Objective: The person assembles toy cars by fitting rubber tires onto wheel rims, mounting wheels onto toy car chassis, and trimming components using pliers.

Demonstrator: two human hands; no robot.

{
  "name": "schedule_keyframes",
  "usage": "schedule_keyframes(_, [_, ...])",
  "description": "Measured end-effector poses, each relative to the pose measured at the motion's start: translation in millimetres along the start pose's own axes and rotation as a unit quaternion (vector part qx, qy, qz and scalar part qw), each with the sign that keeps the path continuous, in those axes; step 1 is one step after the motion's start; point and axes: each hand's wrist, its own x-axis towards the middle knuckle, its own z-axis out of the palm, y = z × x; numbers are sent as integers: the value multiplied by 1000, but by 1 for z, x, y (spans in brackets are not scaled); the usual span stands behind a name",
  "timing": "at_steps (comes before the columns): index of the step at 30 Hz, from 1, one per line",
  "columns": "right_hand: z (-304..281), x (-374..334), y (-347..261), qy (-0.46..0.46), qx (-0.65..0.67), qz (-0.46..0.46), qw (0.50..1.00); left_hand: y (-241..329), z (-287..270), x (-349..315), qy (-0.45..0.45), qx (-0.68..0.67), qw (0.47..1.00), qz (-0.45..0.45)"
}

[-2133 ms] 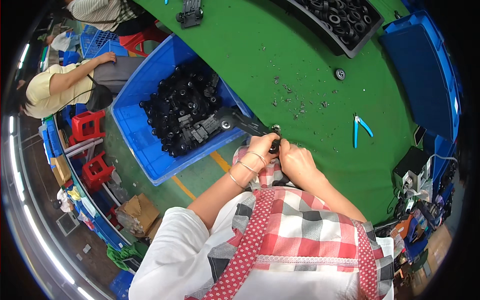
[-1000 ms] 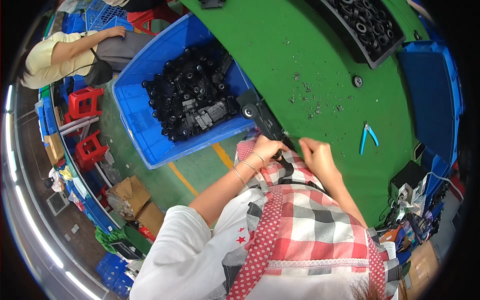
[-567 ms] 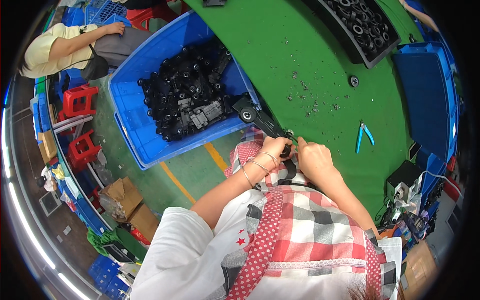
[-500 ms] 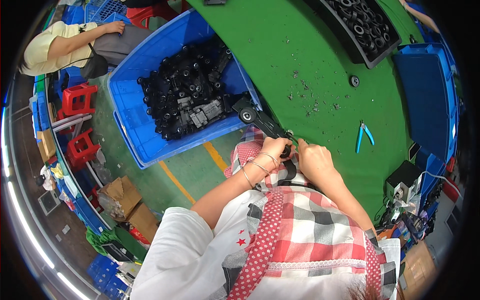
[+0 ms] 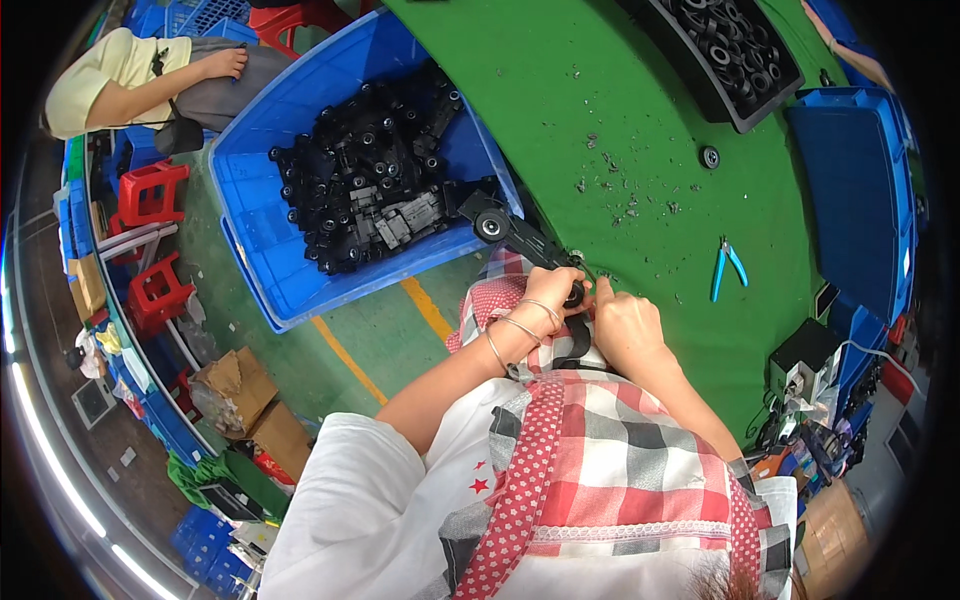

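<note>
A black toy car chassis slants from the blue bin's near corner toward my body. My left hand is closed round its near end, beside a black wheel. A wheel with a silver hub shows at its far end. Close against the near end is my right hand, index finger stretched toward the chassis and the other fingers curled under. A thin dark piece shows near that fingertip; what the curled fingers hold is hidden.
The blue bin holds a heap of black chassis parts. On the green table cloth lie dark scraps, a loose wheel and blue-handled nippers. A black tray holds tyres. A person sits at far left.
My right index finger has straightened toward the near end of the chassis. My left hand keeps its hold, and the chassis has barely shifted.
</note>
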Motion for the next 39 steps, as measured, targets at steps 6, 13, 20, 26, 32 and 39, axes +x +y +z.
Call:
schedule_keyframes(6, [5, 3, 0, -1, -20, -5, 1000, 2, 10, -9, 21, 0, 1000, 18])
schedule_keyframes(13, [1, 13, 0, -35, 58, 39, 997, 2, -3, 13, 2, 70, 997, 29])
schedule_keyframes(20, [-11, 24, 10, -36, 120, 61, 990, -2, -19, 22, -71, 177, 977, 91])
schedule_keyframes(26, [-5, -2, 13, -51, 124, 48, 990, 4, 2, 6, -9, 104, 994, 3])
schedule_keyframes(32, [1, -1, 13, -16, 139, 51, 989, 0, -3, 15, -21, 95, 995, -11])
schedule_keyframes(39, [1, 1, 9, -6, 93, 30, 995, 2, -3, 14, -19, 90, 996, -7])
